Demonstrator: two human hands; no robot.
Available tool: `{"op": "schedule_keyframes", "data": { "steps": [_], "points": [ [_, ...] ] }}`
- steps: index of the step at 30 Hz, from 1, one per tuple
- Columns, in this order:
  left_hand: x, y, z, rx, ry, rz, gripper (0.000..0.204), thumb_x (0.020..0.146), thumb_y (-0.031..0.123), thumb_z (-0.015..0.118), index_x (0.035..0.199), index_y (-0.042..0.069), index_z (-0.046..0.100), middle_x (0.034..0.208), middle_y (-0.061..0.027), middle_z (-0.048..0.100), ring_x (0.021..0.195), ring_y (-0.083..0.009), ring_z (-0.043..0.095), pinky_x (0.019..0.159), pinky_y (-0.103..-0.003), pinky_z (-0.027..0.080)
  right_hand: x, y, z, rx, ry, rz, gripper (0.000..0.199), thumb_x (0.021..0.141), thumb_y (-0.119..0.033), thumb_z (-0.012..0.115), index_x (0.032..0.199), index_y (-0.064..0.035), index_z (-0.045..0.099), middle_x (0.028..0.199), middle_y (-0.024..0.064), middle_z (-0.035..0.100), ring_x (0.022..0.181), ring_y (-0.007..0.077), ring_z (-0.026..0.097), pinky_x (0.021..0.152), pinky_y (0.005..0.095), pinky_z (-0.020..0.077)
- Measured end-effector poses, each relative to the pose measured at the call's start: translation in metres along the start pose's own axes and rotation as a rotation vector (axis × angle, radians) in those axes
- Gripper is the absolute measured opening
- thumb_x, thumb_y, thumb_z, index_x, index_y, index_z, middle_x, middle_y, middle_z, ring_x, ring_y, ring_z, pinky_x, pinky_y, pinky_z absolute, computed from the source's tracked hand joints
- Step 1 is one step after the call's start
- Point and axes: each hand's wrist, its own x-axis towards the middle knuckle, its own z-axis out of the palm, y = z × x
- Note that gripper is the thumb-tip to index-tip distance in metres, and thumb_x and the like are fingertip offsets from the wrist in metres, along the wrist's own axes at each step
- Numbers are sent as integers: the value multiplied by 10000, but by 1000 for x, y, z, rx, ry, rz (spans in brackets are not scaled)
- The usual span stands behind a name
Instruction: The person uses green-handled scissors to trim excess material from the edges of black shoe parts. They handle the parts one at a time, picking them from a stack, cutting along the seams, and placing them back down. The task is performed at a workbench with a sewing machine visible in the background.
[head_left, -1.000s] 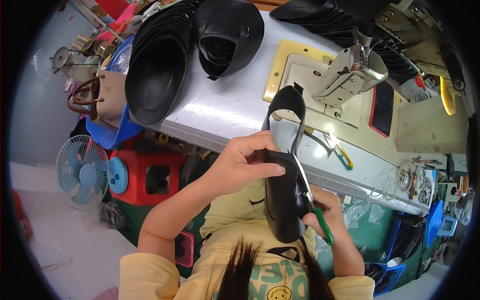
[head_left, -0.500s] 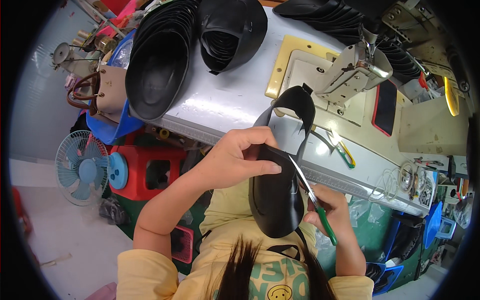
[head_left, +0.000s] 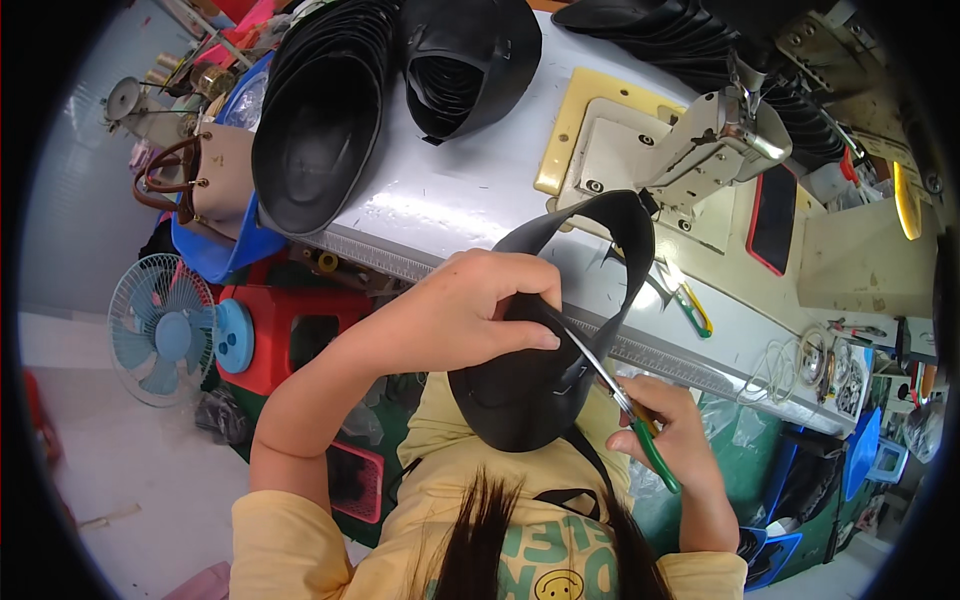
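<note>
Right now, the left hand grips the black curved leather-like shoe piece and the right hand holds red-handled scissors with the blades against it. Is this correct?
Not quite: the scissors have green handles, not red. The head view shows the rest as you say: the left hand grips the black curved leather-like shoe piece, and the right hand holds the scissors with the blades against it.

A single fisheye view from the person's head looks steeply down, close over the hands and lap. The sewing machine point(head_left: 715, 150) sits above centre on the desk point(head_left: 470, 195), whose straight edge bows with the lens. Left of the machine and lower, the floor and a blue fan point(head_left: 160, 335) show, farther off.
</note>
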Motion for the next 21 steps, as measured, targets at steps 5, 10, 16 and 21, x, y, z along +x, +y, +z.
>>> {"op": "schedule_keyframes", "data": {
  "steps": [5,10,16,21],
  "points": [
    [1,4,-1,-79,11,-77,234,706,6,668,922,14,577,860,-1,549,673,-71,476,607,-191,397,-7,18,3,195,-54,72,605,628,-382,779,1070,-9,598,639,7,451,578,82,398,515,226,316],
    [-5,-36,7,-177,555,45,483,702,33,664,1155,31,496,997,-45,528,782,-110,510,698,-215,422,-7,10,6,388,-61,180,652,650,-472,747,1047,25,607,641,-19,477,589,52,427,538,196,335],
    [-59,-105,34,-1196,365,-265,512,753,108,666,1201,-3,446,1130,-116,535,1028,-192,524,845,-320,453,-6,10,10,440,-42,129,633,665,-436,751,1059,35,597,648,-15,484,601,49,434,544,197,344],
    [-77,-88,26,-1196,401,-208,451,720,-7,650,1144,-2,495,1090,-135,574,981,-209,580,862,-349,477,-7,10,11,405,-22,106,621,665,-419,756,1059,34,597,647,-14,483,602,52,436,550,200,352]
  ]
}}
